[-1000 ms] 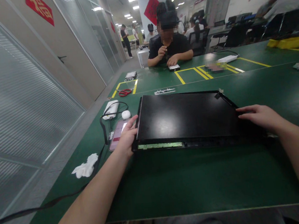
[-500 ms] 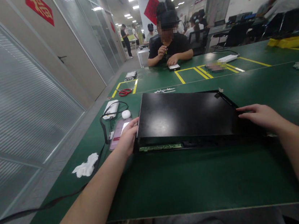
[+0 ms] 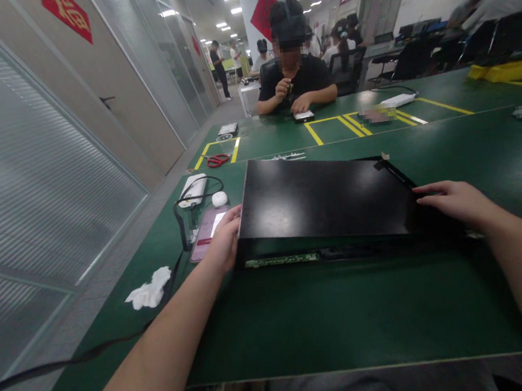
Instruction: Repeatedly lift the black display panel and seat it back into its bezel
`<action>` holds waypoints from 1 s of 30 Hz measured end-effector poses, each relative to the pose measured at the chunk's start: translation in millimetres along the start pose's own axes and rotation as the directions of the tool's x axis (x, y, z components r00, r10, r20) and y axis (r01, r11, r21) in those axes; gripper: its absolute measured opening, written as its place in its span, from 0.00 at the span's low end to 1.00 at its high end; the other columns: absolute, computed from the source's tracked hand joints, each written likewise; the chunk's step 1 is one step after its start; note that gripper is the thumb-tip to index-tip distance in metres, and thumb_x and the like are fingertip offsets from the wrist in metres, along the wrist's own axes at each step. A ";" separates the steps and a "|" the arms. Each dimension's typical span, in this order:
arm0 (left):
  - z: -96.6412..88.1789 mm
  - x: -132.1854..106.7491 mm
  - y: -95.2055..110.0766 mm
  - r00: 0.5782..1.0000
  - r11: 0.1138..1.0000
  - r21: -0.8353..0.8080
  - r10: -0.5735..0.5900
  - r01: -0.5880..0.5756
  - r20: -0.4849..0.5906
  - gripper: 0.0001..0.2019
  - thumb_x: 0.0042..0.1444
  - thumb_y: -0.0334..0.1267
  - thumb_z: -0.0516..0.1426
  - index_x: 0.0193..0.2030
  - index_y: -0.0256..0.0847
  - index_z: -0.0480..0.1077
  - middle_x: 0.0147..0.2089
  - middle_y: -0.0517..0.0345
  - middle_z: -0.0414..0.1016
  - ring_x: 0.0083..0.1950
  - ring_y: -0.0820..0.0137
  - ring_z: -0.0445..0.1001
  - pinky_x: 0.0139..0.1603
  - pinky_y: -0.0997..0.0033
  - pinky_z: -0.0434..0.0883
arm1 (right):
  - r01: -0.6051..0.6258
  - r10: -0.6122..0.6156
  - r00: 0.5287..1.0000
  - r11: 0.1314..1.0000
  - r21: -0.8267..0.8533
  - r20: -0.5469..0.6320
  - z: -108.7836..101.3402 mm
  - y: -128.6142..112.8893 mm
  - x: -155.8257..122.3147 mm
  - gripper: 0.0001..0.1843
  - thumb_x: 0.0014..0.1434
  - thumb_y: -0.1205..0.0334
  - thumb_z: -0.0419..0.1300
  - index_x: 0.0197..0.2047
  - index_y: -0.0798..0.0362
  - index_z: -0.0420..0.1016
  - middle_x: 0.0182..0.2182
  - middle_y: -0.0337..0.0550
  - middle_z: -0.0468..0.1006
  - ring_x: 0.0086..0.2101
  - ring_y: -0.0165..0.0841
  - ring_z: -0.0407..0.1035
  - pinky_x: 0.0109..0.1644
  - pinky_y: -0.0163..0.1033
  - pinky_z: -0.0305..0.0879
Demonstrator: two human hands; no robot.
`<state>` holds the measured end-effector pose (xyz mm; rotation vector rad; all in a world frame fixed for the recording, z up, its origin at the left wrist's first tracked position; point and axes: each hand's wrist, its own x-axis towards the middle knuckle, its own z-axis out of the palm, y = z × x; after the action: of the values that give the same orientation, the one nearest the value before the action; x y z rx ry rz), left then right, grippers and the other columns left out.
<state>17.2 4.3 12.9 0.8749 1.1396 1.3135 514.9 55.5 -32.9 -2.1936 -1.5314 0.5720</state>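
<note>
Panel [image 3: 323, 197], black and flat on the green bench [image 3: 351, 311], has risen more at its near edge since a second ago, left hand [image 3: 221, 241] gripping its left corner, right hand [image 3: 455, 203] lying open on its right edge.

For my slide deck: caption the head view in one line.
Left hand lifts the near edge of a black panel while right hand steadies its other side on a green table.

The panel [image 3: 323, 199] lies on the table [image 3: 352, 317] in front of you, between your left hand [image 3: 221, 241] and your right hand [image 3: 455, 202]. Left of the panel lie a phone [image 3: 205, 226] and a cable [image 3: 179, 221]; nearer to you lies a cloth [image 3: 149, 291]. Behind the panel are scissors [image 3: 217, 160], and a person [image 3: 295, 77] sits at the far side.
</note>
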 end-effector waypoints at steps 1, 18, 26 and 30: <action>0.1 0.5 -0.9 1.000 1.000 0.000 0.007 -0.007 -0.008 0.24 0.35 0.30 0.65 0.45 0.36 0.75 0.45 0.51 0.82 0.52 0.55 0.78 0.48 0.64 0.76 | 0.012 -0.012 1.000 1.000 -0.003 0.000 0.1 2.4 1.9 0.25 0.48 0.52 0.65 0.50 0.48 0.84 0.37 0.46 0.84 0.39 0.42 0.76 0.44 0.44 0.69; -6.7 10.4 -9.8 0.995 0.998 0.016 0.055 -0.056 0.080 0.17 0.39 0.34 0.66 0.40 0.40 0.78 0.44 0.52 0.83 0.52 0.55 0.78 0.49 0.63 0.75 | -0.025 0.025 1.000 1.000 -0.018 0.003 -2.5 -8.3 -4.5 0.25 0.49 0.53 0.65 0.51 0.49 0.83 0.36 0.47 0.84 0.40 0.43 0.76 0.45 0.44 0.69; -4.1 8.0 -8.4 0.991 0.998 -0.001 0.068 -0.068 0.116 0.21 0.39 0.28 0.60 0.44 0.40 0.81 0.48 0.54 0.83 0.55 0.54 0.77 0.52 0.62 0.75 | -0.002 0.002 1.000 1.000 -0.020 0.005 -2.6 -4.4 0.1 0.25 0.47 0.52 0.66 0.48 0.49 0.84 0.35 0.47 0.84 0.39 0.44 0.77 0.43 0.45 0.70; -0.8 8.1 -6.9 0.985 0.994 -0.076 0.087 -0.076 0.152 0.22 0.38 0.30 0.57 0.43 0.39 0.81 0.49 0.53 0.84 0.58 0.51 0.75 0.56 0.59 0.74 | -0.008 0.008 1.000 0.999 -0.035 0.008 -3.1 -7.8 -2.5 0.25 0.47 0.53 0.66 0.50 0.49 0.83 0.37 0.47 0.84 0.41 0.44 0.76 0.47 0.45 0.70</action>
<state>17.5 11.5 5.0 0.9630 0.9401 1.3196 509.7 55.3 -25.9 -2.2271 -1.5489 0.5609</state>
